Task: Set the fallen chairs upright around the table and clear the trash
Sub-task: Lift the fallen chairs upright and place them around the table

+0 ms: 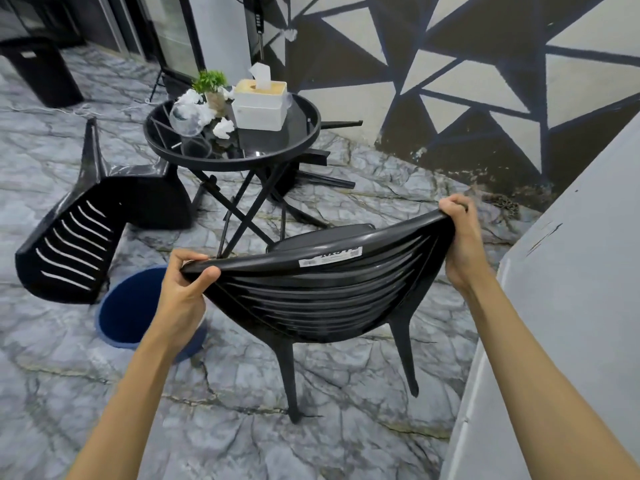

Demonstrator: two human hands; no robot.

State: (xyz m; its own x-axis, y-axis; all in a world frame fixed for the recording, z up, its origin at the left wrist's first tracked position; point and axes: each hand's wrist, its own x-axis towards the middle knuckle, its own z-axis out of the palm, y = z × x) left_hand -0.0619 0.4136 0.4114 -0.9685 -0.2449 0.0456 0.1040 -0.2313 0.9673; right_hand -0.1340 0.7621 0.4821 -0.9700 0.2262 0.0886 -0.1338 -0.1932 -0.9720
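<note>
The floor [242,445] is grey marble-patterned stone with dark veins and a few brownish cracks, glossy under soft, even light. The far right wall [485,81] carries a painted pattern of cream and dark brown triangles edged in black, scuffed and flaking along its base. A plain grey wall surface [571,306] fills the near right edge. At the far left, dark-framed glass doors [166,32] stand beside a pale column [221,32]. A dark, low piece of furniture [41,71] sits in the far left corner.
</note>
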